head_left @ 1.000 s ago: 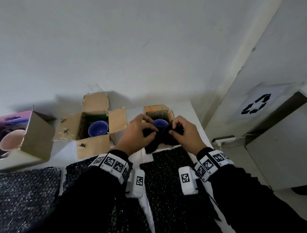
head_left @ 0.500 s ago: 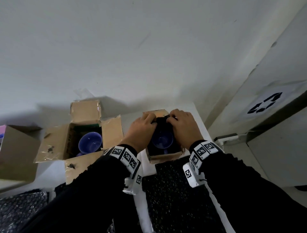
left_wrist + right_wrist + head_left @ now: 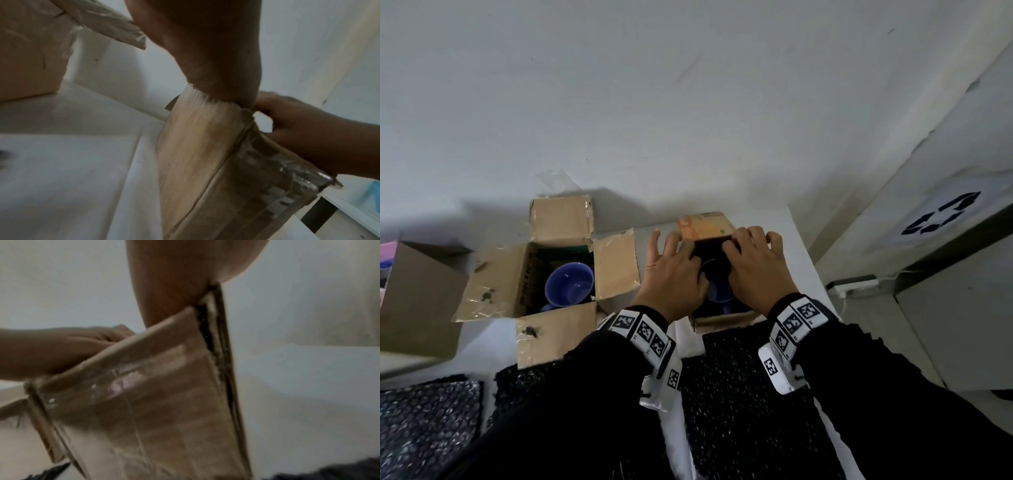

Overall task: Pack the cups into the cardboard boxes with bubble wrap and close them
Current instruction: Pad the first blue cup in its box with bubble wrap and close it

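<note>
Over the small cardboard box (image 3: 722, 318) at the desk's (image 3: 681, 329) far end, my left hand (image 3: 674, 277) and right hand (image 3: 753, 270) press spread fingers on dark bubble wrap (image 3: 714, 250) around the blue cup (image 3: 717, 294) inside; next, I judge, fold flaps shut.

Black long sleeves (image 3: 571, 404), white wristbands (image 3: 643, 334) printed with black square codes, small white wrist cameras (image 3: 779, 371).
</note>
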A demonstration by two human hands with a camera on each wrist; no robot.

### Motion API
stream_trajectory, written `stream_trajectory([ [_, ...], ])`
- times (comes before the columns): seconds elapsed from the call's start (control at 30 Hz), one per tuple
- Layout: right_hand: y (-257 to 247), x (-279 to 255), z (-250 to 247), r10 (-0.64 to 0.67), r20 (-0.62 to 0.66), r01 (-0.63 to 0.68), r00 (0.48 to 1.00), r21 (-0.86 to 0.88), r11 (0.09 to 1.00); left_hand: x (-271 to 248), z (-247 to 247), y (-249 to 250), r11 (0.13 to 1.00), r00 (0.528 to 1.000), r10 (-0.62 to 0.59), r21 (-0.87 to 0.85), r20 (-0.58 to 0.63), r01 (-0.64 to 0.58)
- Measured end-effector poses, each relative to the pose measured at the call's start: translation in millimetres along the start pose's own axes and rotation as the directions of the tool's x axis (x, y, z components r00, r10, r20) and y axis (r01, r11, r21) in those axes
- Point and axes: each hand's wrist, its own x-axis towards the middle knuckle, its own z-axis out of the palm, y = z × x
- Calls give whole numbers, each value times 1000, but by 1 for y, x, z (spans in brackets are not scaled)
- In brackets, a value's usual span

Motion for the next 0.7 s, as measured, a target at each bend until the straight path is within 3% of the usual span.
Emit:
stream_trajectory([
  [0.1, 1, -8, 0, 16, -99, -13, 995, 30, 999, -3, 1, -2, 1000, 999, -8, -3, -46, 8],
  [0.33, -7, -10, -4, -72, 103, 76, 992, -42, 996, -2, -5, 3, 998, 992, -17, 58, 124, 10],
  [0.47, -7, 1, -14, -94, 159, 104, 983, -58, 993, -6, -5, 4, 998, 988, 2, 58, 156, -11],
  [0.6, -11, 10, -9, -113, 230, 107, 966, 38, 993, -21, -7, 9, 998, 998, -34, -49, 59, 37],
  [0.7, -16, 14, -8, -77, 268, 62, 960, 65, 996, -45, -3, 9, 991, 994, 37, -127, -100, -49],
])
